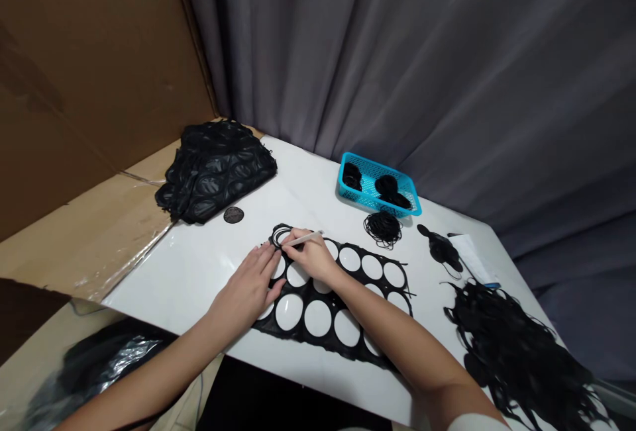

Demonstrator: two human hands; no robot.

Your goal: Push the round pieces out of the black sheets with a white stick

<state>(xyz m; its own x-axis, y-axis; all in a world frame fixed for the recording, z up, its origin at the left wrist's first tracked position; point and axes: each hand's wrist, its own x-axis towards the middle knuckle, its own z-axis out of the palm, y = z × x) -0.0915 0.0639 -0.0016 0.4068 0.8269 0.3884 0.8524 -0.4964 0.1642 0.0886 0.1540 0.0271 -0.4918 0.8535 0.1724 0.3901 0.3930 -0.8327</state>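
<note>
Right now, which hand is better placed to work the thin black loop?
Probably the right hand: it holds a slim white stick whose tip reaches the thin black loop. The left hand lies on the black sheet with round holes, its fingers beside the loop.

Your glossy white surface (308, 179) is carrying a black sheet with round holes (311, 345), a blue plastic mesh basket (344, 176), a coil of thin black cord (382, 229), a crumpled black mesh heap (216, 173), and tangled black strands (517, 351).

Glossy white tabletop (199, 285), matt black sheet (311, 343), blue plastic basket (365, 163)
</note>
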